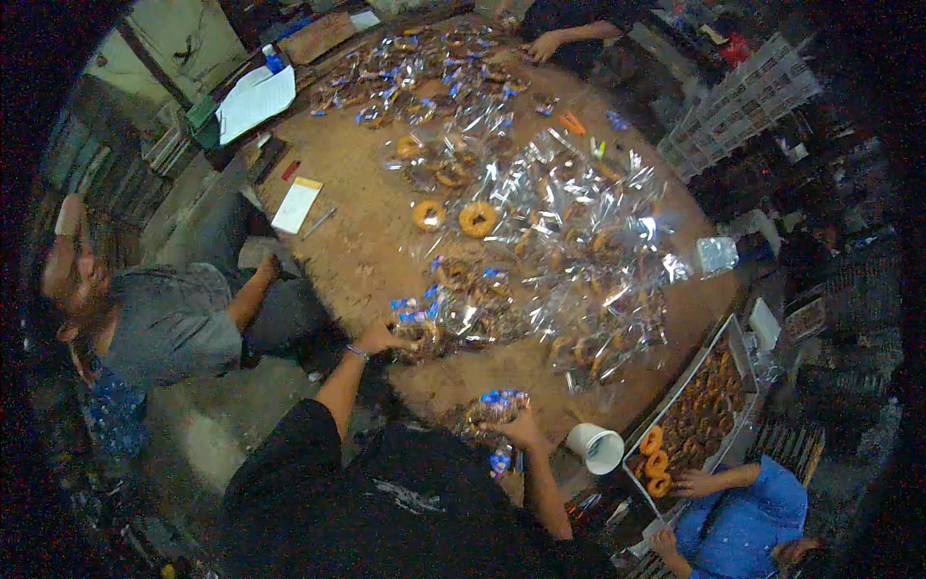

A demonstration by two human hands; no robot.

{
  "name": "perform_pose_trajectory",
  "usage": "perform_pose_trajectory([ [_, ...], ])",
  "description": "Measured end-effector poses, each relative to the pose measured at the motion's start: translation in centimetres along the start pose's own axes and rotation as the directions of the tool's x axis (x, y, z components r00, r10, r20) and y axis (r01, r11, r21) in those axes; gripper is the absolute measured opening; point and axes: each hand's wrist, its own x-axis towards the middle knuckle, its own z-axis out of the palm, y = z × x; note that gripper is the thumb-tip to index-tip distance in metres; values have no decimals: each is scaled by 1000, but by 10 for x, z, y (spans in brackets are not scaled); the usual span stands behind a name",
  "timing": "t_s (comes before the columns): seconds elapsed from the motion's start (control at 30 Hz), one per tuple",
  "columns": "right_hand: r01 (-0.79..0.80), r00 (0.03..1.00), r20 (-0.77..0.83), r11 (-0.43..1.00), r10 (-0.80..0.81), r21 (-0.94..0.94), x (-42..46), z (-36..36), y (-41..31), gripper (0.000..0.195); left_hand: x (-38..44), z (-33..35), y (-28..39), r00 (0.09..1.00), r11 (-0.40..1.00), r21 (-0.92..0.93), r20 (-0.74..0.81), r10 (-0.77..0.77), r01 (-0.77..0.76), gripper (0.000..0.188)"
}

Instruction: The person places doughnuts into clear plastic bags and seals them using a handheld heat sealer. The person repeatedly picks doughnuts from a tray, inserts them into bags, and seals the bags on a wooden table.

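My left hand rests at the near left side of a wooden table, its fingers on a bagged ring-shaped pastry beside a cluster of clear bags with blue labels. Closer to my body on the right, my right hand grips a bagged pastry with a blue label. Ahead lie two unwrapped golden rings, one larger and one smaller. Right of them spreads a broad heap of clear bags with rings inside.
A white tub lies tipped near my right forearm. Beyond it is a tray of rings, touched by a person in blue. Another person sits at left; a third's hand is at the far edge. A notepad and pen lie left.
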Motion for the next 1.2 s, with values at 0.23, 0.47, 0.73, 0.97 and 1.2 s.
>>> perform_pose_trajectory([
  [0.23, -55, 993, -78, 948, 83, 313, -18, 2, 30, 47, 39, 18, -31, 970, 922, -329, 60, 237, -205, 64],
  [0.47, -102, 994, 73, 910, 79, 401, 8, -13, 28, 39, 32, 33, -31, 916, 874, -313, -276, 291, -372, 66],
  [0.73, -72, 997, -6, 908, 82, 413, -18, -28, -2, 63, -78, 33, 11, 829, 809, 191, 58, 556, -556, 74],
  [0.97, -166, 986, 32, 963, 163, 214, -2, -18, 20, 58, -52, -52, 99, 754, 713, 257, 316, 576, -653, 79],
  [1.2, -187, 981, -3, 953, 193, 237, -4, -27, 14, 73, 71, -293, 235, 871, 640, 768, -319, 374, 7, 98],
])
